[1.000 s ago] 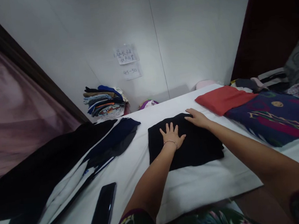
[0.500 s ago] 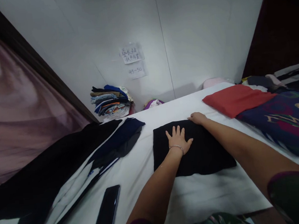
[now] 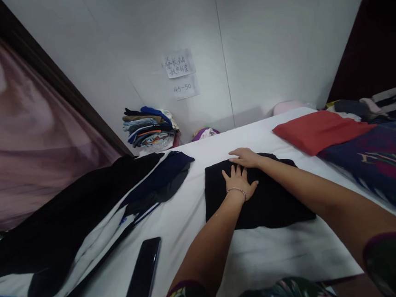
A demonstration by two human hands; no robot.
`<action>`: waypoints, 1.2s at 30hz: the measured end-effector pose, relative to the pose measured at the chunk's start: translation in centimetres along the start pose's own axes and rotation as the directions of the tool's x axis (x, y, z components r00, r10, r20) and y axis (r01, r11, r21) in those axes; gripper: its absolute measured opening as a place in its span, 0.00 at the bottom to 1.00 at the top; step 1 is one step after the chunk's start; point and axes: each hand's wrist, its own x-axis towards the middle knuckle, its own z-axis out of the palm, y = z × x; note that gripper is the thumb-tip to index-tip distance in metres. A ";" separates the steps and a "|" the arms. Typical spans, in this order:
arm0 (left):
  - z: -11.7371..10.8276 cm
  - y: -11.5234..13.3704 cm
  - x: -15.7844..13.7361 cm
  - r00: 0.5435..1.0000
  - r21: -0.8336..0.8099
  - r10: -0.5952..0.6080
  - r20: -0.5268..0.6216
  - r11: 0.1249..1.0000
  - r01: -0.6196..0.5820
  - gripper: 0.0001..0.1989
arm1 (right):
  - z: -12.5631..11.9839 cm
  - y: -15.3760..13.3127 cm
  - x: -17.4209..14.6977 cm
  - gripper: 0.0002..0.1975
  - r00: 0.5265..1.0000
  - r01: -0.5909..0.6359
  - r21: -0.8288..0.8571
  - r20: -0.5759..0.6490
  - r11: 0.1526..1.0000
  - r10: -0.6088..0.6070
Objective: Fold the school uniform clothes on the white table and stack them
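So both hands are flat on a folded black garment (image 3: 258, 198) that's lying in the middle of the white tabletop (image 3: 279, 252). The left hand (image 3: 239, 182) is spread wide open, palm down, fingers fanned out and pointing away from the person, pressing on the upper middle part of the cloth. There's a thin bracelet (image 3: 235, 190) on that wrist. The right hand (image 3: 245, 157) is also open and flat, fingers together and pointing toward the left, resting along the far edge of the garment, just beyond the left hand's fingertips. Neither hand is gripping anything, they're just lying on the fabric.

The garment is folded into a rough rectangle, and its long axis runs left to right across the tabletop, with the right end angled a bit toward the person.

Other stuff around: a dark phone (image 3: 141, 277) lies screen up near the front edge, left of the garment and well apart from it. More dark clothes (image 3: 85, 204) are spread out on the left. A red folded piece (image 3: 316, 130) sits off to the right, next to a dark blue patterned one (image 3: 379, 160). A stack of folded clothes (image 3: 149, 128) sits by the wall, under two paper notes (image 3: 181, 73).
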 end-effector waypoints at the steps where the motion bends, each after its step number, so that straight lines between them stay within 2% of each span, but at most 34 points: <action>1: 0.0 0.0 0.0 1.000 -0.001 0.000 -0.005 1.000 0.000 0.40 | 0.4 -0.2 0.4 0.24 0.999 -0.003 0.018 0.045 1.000 0.002; 4: 0.0 0.0 -0.1 1.000 -0.006 0.000 -0.018 1.000 0.000 0.40 | 1.8 0.0 1.2 0.21 0.992 -0.051 0.037 0.116 0.998 0.046; 8: 0.0 0.0 0.1 1.000 -0.012 0.002 0.006 1.000 -0.002 0.40 | 2.9 0.6 1.7 0.28 0.984 -0.096 0.040 0.155 0.995 0.089; 13: 0.0 0.1 0.3 1.000 -0.003 -0.003 0.022 1.000 0.003 0.40 | 2.1 0.9 1.3 0.28 0.983 -0.132 -0.018 0.128 0.991 0.133; 17: -0.1 0.2 0.3 0.999 0.000 -0.011 0.039 1.000 0.011 0.39 | 0.7 4.1 -1.3 0.32 0.967 -0.244 -0.127 0.048 0.962 0.251; 20: -0.5 0.3 0.3 0.998 -0.009 -0.005 0.056 1.000 0.006 0.39 | 0.5 7.5 -3.7 0.32 0.941 -0.323 -0.109 0.074 0.940 0.331; 23: -0.8 0.5 0.2 0.997 -0.025 0.001 0.072 1.000 0.001 0.38 | 0.6 9.2 -4.7 0.32 0.935 -0.333 -0.054 0.109 0.941 0.337; 25: -0.9 0.5 0.2 0.997 -0.030 -0.005 0.073 1.000 0.007 0.38 | 0.4 9.0 -4.8 0.33 0.930 -0.349 -0.058 0.097 0.935 0.354; 27: -0.9 0.5 0.2 0.997 -0.031 -0.010 0.072 0.999 0.012 0.38 | 0.2 8.1 -5.1 0.33 0.935 -0.353 -0.078 0.010 0.932 0.355; 30: -0.7 0.5 0.3 0.998 -0.030 -0.008 0.067 1.000 0.010 0.39 | 0.7 6.4 -6.7 0.33 0.960 -0.250 -0.109 -0.160 0.962 0.231; 32: -0.6 0.4 0.4 0.998 -0.030 -0.002 0.059 1.000 0.003 0.39 | 1.8 5.8 -8.1 0.32 0.973 -0.187 -0.103 -0.156 0.977 0.170; 36: -0.5 0.4 0.5 0.998 -0.032 0.001 0.063 0.999 0.001 0.39 | 3.3 5.8 -9.4 0.30 0.979 -0.195 -0.020 -0.068 0.981 0.193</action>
